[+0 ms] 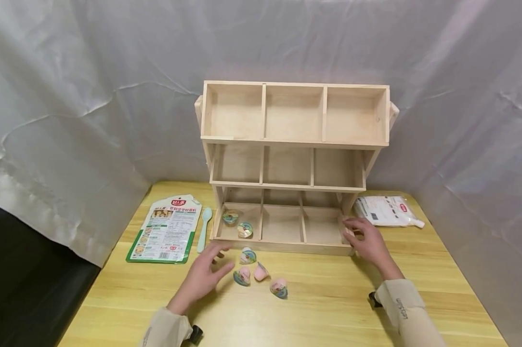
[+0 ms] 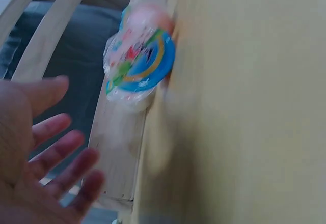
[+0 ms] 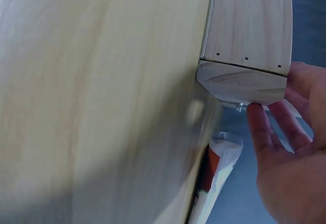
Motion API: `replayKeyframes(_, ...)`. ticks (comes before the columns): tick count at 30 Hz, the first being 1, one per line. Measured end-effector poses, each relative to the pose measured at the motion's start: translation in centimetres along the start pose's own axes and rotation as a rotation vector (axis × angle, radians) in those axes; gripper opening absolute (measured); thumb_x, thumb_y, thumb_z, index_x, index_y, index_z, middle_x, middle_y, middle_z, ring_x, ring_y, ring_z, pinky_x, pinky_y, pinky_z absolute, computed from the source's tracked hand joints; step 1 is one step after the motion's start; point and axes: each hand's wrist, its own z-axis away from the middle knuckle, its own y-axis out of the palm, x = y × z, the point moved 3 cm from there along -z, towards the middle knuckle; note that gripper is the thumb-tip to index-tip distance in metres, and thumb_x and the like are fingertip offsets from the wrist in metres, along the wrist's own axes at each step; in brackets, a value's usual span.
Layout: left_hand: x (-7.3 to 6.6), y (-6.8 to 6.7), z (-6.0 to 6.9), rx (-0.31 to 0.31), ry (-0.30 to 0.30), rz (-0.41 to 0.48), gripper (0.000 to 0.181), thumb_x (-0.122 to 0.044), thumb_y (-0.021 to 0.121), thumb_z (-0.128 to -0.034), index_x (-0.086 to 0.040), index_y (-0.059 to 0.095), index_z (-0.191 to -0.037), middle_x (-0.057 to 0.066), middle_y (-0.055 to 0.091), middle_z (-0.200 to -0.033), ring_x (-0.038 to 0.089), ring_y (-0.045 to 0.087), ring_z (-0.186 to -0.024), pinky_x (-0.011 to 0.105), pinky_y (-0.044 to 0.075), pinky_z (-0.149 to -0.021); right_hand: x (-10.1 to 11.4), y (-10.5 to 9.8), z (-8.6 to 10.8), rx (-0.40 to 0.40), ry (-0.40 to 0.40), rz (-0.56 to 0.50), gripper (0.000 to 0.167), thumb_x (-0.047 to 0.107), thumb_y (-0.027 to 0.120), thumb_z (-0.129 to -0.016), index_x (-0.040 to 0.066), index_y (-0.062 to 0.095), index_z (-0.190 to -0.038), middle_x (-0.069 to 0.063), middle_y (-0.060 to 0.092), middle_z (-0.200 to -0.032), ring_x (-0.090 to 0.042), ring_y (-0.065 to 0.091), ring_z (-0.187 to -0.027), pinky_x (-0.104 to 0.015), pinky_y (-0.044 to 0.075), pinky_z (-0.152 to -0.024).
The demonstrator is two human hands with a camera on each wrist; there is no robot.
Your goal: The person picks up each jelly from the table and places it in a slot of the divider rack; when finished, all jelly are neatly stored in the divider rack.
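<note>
A three-tier wooden rack (image 1: 295, 143) with divided compartments stands at the back of the table. Two small jelly cups (image 1: 245, 230) lie in its bottom left compartment. Several more jelly cups (image 1: 279, 287), pink with printed lids, lie loose on the table before it. Beside these loose cups hovers my left hand (image 1: 203, 272), its fingers spread and holding nothing; the left wrist view shows its palm near a jelly cup (image 2: 140, 63). My right hand (image 1: 368, 241) grips the rack's lower right end, thumb and fingertips on either side of the side panel (image 3: 242, 81).
Left of the rack lie a green-and-white printed packet (image 1: 165, 231) and a pale green spoon (image 1: 203, 230). A white plastic pouch (image 1: 386, 211) lies behind the right hand. Grey sheeting (image 1: 92, 62) hangs around the table.
</note>
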Motion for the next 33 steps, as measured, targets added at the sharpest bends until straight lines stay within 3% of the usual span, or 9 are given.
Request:
replayKeyframes(3,-0.4,0.9,0.6,0.095,-0.019,0.012,0.049,-0.031,0.081,-0.0907,-0.021,0.064,-0.136,0.001,0.066,-0.128,0.019,0.065,-0.108,0.034,0.057,-0.089,-0.1,-0.1,0.2,0.000,0.014,-0.013,0.036,0.004,0.070,-0.097,-0.006,0.065,-0.131,-0.026,0.060,-0.132,-0.044,0.061,-0.117,-0.058,0.056,-0.098)
replayKeyframes(9,-0.6,2.1,1.1,0.169,-0.016,0.011,0.040,-0.029,0.082,-0.0900,-0.021,0.068,-0.127,-0.006,0.066,-0.114,0.014,0.064,-0.099,0.028,0.055,-0.081,-0.1,-0.1,0.3,-0.009,0.012,-0.025,0.035,0.004,0.070,-0.097,-0.007,0.065,-0.130,-0.027,0.060,-0.131,-0.045,0.061,-0.117,-0.059,0.055,-0.098)
replayKeyframes(14,-0.6,2.8,1.2,0.194,-0.002,0.001,0.035,-0.024,0.081,-0.0907,-0.021,0.069,-0.123,-0.012,0.064,-0.109,0.011,0.063,-0.096,0.024,0.053,-0.079,-0.4,0.0,0.4,0.001,0.031,-0.034,0.036,0.003,0.070,-0.097,-0.007,0.065,-0.131,-0.027,0.059,-0.133,-0.045,0.060,-0.119,-0.058,0.054,-0.100)
replayKeyframes(27,-0.7,3.6,0.6,0.240,0.037,-0.002,0.031,-0.028,0.076,-0.0957,-0.019,0.070,-0.125,-0.009,0.068,-0.118,0.011,0.064,-0.105,0.034,0.056,-0.092,-0.6,0.2,0.4,-0.009,0.025,-0.052,0.036,0.002,0.071,-0.096,-0.006,0.065,-0.131,-0.027,0.059,-0.135,-0.045,0.060,-0.120,-0.058,0.055,-0.099)
replayKeyframes(33,-0.9,3.8,0.4,0.258,0.031,-0.001,0.029,-0.028,0.076,-0.0956,-0.021,0.069,-0.123,-0.011,0.067,-0.109,0.008,0.061,-0.095,0.028,0.054,-0.083,-0.3,0.1,0.3,-0.009,0.032,-0.041,0.036,0.004,0.071,-0.097,-0.006,0.065,-0.131,-0.026,0.059,-0.134,-0.045,0.060,-0.119,-0.059,0.054,-0.100)
